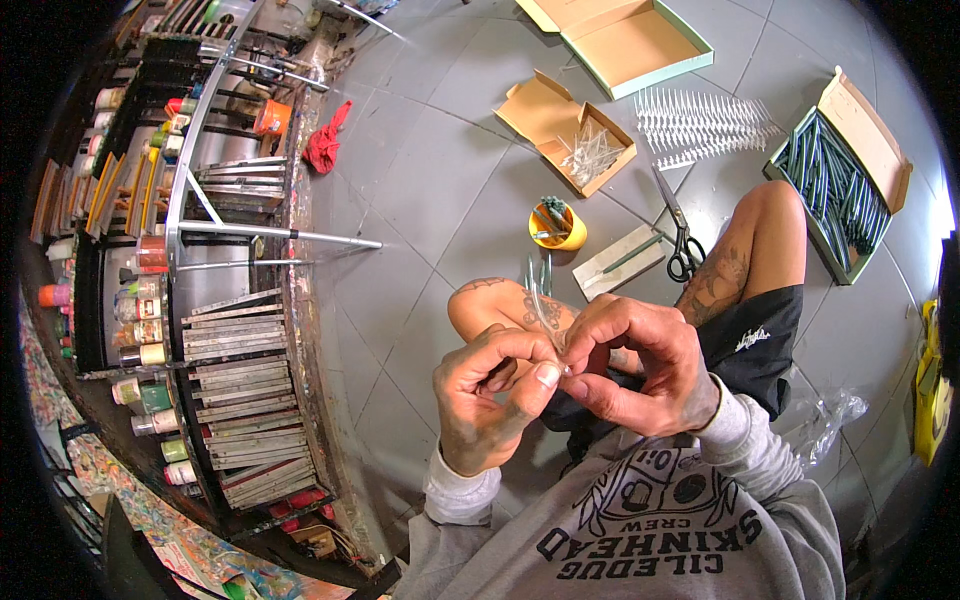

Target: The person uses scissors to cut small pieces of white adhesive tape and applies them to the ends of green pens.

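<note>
My left hand (pixel 499 401) and my right hand (pixel 645 367) meet above my crossed legs, each pinching a thin translucent plastic piece (pixel 540 311) between thumb and forefinger. The piece bends upward from the fingertips. A small whitish tip (pixel 567 369) shows between both thumbs; its shape is too small to tell. Beyond my hands stands a yellow cup (pixel 576 240) with dark green pieces in it. Beside the cup, a dark green stick (pixel 632 253) lies on a pale flat block (pixel 596 279). Black-handled scissors (pixel 682 259) lie right of the block. A few slender greenish pieces (pixel 546 270) stand beyond my knee.
Clear plastic bits fill a small cardboard box (pixel 611 171). White spiked plastic strips (pixel 697 124) lie near a box (pixel 870 142) of dark green tubes. Another open box (pixel 645 45) is farther off. At left, metal legs (pixel 300 234) jut from a paint-jar rack (pixel 296 315). A red cloth (pixel 327 141) lies nearby.
</note>
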`<state>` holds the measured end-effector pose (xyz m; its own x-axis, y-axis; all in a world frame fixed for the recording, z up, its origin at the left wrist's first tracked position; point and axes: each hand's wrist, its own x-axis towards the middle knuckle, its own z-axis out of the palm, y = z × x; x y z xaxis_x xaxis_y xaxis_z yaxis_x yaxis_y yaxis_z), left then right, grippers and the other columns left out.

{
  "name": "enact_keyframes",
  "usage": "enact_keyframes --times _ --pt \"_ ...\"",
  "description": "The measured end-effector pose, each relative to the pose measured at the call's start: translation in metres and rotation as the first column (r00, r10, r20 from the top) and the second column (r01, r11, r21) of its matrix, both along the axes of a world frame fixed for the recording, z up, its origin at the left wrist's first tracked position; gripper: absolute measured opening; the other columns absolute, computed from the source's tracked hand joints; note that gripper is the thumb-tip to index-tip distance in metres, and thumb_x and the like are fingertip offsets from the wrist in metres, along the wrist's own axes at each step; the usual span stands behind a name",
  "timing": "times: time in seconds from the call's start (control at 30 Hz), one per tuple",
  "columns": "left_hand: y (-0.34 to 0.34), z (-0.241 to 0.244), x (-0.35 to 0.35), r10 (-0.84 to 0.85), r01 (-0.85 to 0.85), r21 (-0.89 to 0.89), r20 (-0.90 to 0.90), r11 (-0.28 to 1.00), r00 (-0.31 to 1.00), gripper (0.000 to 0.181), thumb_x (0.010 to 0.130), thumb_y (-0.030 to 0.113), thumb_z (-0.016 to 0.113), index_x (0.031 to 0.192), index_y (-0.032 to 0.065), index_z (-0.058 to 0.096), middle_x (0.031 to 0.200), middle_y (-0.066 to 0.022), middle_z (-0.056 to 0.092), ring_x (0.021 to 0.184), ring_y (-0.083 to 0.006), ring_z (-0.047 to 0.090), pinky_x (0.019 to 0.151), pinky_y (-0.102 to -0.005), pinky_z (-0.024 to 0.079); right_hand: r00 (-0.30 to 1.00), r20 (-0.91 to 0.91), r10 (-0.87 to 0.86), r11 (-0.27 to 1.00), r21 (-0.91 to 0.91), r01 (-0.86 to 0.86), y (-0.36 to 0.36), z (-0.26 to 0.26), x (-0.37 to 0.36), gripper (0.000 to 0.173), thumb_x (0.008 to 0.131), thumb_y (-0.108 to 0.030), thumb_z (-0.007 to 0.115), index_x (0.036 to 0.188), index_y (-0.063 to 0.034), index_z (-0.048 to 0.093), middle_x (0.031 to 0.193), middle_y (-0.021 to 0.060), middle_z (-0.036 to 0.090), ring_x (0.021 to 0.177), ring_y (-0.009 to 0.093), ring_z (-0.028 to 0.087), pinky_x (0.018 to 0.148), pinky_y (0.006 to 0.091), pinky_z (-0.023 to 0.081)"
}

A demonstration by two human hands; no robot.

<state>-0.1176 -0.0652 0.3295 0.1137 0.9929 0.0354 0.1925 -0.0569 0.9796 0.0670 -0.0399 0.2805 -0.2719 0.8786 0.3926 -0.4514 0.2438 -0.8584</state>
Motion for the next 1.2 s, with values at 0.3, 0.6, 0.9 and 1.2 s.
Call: enact_keyframes --times 0.3,0.6,0.9,1.2 --pt "0.0 0.003 0.002 0.01 -0.011 0.023 0.034 1.0 0.999 0.009 0.084 0.006 0.07 0.088 -0.001 0.067 0.077 0.002 0.061 0.06 -0.0013 0.036 0.054 -0.0194 0.027 0.998 0.065 0.02 1.0 -0.009 -0.019 0.0 0.0 0.004 0.012 0.085 -0.002 0.073 0.093 0.0006 0.065 0.086 0.009 0.068 0.078 0.019 0.065 0.07 0.0302 0.051" --pt "-0.003 0.005 0.006 0.01 0.0 -0.059 0.163 0.998 0.987 0.012 0.086 0.007 0.067 0.09 -0.0033 0.062 0.079 -0.0033 0.059 0.067 -0.0066 0.052 0.062 -0.0198 0.041 0.998 -0.028 0.061 0.997 -0.045 -0.062 -0.003 0.0 0.0 0.01 0.087 0.002 0.07 0.096 0.0022 0.065 0.089 0.0112 0.068 0.083 0.019 0.066 0.074 0.0298 0.052" --pt "0.004 -0.007 -0.001 -0.077 0.13 -0.118 0.374 0.985 0.924 0.015 0.085 0.013 0.066 0.085 -0.0007 0.058 0.077 -0.0031 0.054 0.067 -0.0095 0.053 0.063 -0.0231 0.046 0.91 -0.373 0.182 0.892 -0.328 -0.313 -0.013 0.005 -0.008 0.011 0.094 -0.002 0.065 0.103 0.0038 0.062 0.092 0.0086 0.067 0.082 0.012 0.064 0.07 0.0251 0.051" --pt "0.01 -0.033 -0.007 -0.162 0.289 -0.12 0.603 0.95 0.782 0.028 0.083 0.03 0.065 0.077 0.0075 0.051 0.072 -0.003 0.052 0.061 -0.0087 0.048 0.056 -0.0241 0.04 0.801 -0.509 0.315 0.651 -0.499 -0.573 -0.008 0.015 -0.001 0.01 0.098 -0.007 0.06 0.101 0.0032 0.06 0.078 0.0037 0.059 0.059 0.007 0.047 0.053 0.0241 0.044"
